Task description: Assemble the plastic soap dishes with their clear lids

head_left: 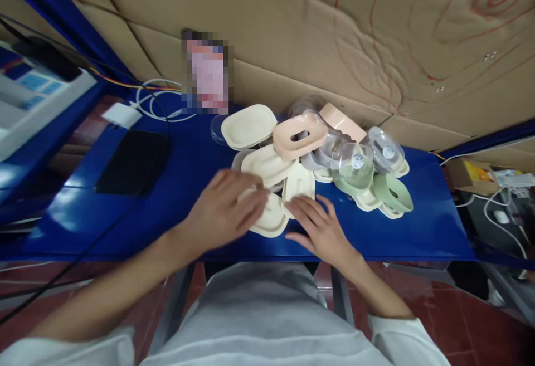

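Observation:
My left hand (223,207) is a little blurred, with fingers stretched over a cream oval plastic tray (271,221) near the front of the pile. It appears to hold nothing. My right hand (321,229) has its fingers spread, the tips at the lower end of another cream tray (300,181); whether they press on it I cannot tell. Just beyond lies a larger cream oval piece (267,164), partly under a peach oval piece with a slot (298,135). One more cream oval lid (249,125) sits behind.
Right of my hands are clear plastic covers (355,161) and green slotted pieces (393,193). A peach box-like piece (341,122) leans near the cardboard wall (284,48). Left on the blue table (188,160) lie a black flat pad (131,162), a white adapter (122,114) and cables. A blurred-out phone-like object (209,73) stands behind.

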A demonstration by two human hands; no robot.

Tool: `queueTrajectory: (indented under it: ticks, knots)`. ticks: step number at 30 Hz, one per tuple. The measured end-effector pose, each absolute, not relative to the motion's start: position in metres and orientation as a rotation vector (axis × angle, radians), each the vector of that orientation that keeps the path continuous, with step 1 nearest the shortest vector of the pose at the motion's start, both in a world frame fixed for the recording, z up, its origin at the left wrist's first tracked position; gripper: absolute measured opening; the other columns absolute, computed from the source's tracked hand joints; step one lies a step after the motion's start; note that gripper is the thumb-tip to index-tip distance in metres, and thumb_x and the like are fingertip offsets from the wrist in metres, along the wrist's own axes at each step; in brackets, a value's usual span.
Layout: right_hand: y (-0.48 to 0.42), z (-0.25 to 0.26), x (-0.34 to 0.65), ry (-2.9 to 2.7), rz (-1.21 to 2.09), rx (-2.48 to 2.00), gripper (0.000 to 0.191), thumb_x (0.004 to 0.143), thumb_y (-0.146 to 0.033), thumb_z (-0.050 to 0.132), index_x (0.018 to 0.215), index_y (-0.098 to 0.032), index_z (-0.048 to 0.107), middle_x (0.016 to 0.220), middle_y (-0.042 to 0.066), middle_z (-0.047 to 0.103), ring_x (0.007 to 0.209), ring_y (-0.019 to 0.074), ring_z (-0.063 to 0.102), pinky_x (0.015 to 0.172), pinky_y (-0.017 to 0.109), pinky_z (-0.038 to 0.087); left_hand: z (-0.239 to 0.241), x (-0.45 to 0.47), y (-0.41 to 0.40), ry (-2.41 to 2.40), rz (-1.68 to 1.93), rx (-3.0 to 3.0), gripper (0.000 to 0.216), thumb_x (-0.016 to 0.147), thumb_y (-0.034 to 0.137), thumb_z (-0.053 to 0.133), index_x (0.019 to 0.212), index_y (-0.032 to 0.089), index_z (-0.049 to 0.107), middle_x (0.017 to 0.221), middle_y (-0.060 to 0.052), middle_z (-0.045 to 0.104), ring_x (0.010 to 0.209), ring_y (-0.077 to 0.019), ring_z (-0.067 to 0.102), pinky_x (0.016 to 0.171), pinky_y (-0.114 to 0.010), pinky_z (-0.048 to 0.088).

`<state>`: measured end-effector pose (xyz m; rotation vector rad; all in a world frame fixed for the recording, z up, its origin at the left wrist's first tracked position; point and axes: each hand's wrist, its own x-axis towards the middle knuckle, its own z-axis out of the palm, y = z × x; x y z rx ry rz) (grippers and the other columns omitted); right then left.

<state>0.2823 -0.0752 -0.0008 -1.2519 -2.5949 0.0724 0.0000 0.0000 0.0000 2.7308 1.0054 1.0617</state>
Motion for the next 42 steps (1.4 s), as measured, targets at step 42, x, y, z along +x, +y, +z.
queueTrajectory:
  ticks: [42]
  knots:
    - [-0.119,-0.035,0.3,-2.33,0.188,-1.212,0.042,0.106,-0.006,0.051,0.141,-0.024,0.066,0.142,0.011,0.068,0.148,0.0264,0.056,0.128,0.055,0.045,-0.019,0.033,-0.052,1.042,1.1,2.748,0.03,0.104,0.019,0.069,0.134,0.025,0.066,0.126,-0.007,0.08,0.114,-0.0216,0.075,0.124,-0.051,0.037]
